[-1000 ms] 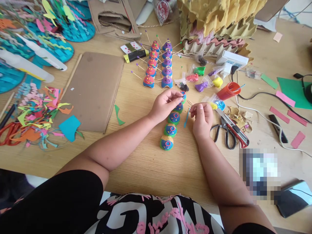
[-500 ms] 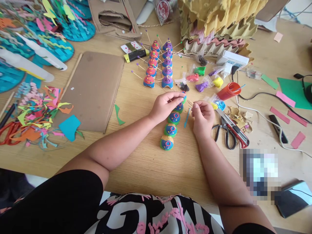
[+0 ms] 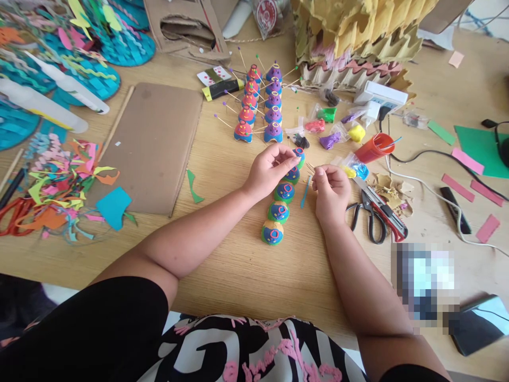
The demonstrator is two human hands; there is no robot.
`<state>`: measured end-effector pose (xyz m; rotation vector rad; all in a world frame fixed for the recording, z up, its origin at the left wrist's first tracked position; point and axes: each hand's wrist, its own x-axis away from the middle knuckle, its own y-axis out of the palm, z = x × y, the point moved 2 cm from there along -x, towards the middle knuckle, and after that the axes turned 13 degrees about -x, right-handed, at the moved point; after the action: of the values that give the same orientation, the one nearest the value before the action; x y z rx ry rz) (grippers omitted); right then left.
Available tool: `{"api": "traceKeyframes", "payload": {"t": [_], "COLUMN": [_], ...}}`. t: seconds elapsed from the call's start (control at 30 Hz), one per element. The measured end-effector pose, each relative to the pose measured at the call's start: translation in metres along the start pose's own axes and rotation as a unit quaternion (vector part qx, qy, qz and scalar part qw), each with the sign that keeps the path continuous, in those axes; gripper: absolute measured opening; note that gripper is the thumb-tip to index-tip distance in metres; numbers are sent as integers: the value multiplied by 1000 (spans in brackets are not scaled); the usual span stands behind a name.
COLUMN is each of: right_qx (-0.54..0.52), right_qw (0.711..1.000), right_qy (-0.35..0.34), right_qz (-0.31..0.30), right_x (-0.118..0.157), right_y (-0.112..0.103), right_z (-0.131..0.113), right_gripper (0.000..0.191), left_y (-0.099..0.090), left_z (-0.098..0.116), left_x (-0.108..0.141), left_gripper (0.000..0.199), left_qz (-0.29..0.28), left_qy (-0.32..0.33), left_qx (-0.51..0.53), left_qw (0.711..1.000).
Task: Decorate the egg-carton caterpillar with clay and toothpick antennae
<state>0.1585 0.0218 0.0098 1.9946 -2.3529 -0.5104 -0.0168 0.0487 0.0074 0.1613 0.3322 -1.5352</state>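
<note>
Domes (image 3: 278,212) are standing in a near-to-far row on the desk (image 3: 222,276) in the head view. The left hand (image 3: 274,164) is resting at the farthest one, its grip pinched, contents hidden. The right hand (image 3: 333,191) is curling beside sticks (image 3: 309,168); whether its grip is holding any, I cannot tell. Farther right, a cutter (image 3: 385,211) is lying.

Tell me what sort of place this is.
Probably a craft workspace: a pale wooden tabletop holds a row of small blue-and-green domed figures, a heap of multicoloured paper scraps and a red-and-silver utility knife.
</note>
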Motion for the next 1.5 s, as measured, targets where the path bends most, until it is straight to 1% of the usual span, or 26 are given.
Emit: {"api": "traceKeyframes", "payload": {"t": [0.13, 0.3, 0.47, 0.6, 0.67, 0.77, 0.87, 0.97, 1.13, 1.3, 1.4, 1.5], "right_qx": [16, -4, 12, -8, -16, -22, -35, -20, 16, 53, 55, 48], "right_qw": [1000, 1000, 1000, 1000, 999, 999, 998, 998, 997, 994, 993, 993], "right_qy": [5, 10, -3, -16, -9, 4, 11, 6, -11, -20, -25, -20], "right_qz": [1, 1, -9, -23, -27, -40, -53, -61, -73, -89, -101, -106], "right_x": [1, 0, 0, -1, -1, -1, 0, 0, 2, 4, 5, 5], "right_y": [0, 0, 1, 0, -1, -1, 0, 2, 3, 4, 6, 7], "right_z": [-1, 0, 1, 3, 5, 5, 4, 2, -1, -4, -7, -8], "right_gripper": [39, 42, 51, 54, 54, 49, 44, 40, 43, 47, 47, 46], "left_y": [0, 1, 1, 1, 1, 2, 2, 1, 1, 2, 2, 2], "left_z": [-3, -6, -3, 1, 2, 3, 5, 8, 12, 13, 14, 15], "left_x": [0, 0, -1, 0, 1, 3, 4, 5, 4, 6, 6, 7], "left_gripper": [38, 38, 40, 40, 41, 42, 40, 32, 20, 19, 21, 21], "left_qz": [3, 0, -6, -10, -15, -24, -28, -31, -48, -73, -86, -85], "left_qy": [9, 21, 26, 16, 11, 15, 33, 68, 118, 127, 132, 135], "left_qx": [-13, -19, 1, -3, -8, -9, -21, -58, -104, -114, -121, -130], "left_qw": [1000, 1000, 1000, 1000, 1000, 1000, 999, 995, 986, 983, 980, 979]}}
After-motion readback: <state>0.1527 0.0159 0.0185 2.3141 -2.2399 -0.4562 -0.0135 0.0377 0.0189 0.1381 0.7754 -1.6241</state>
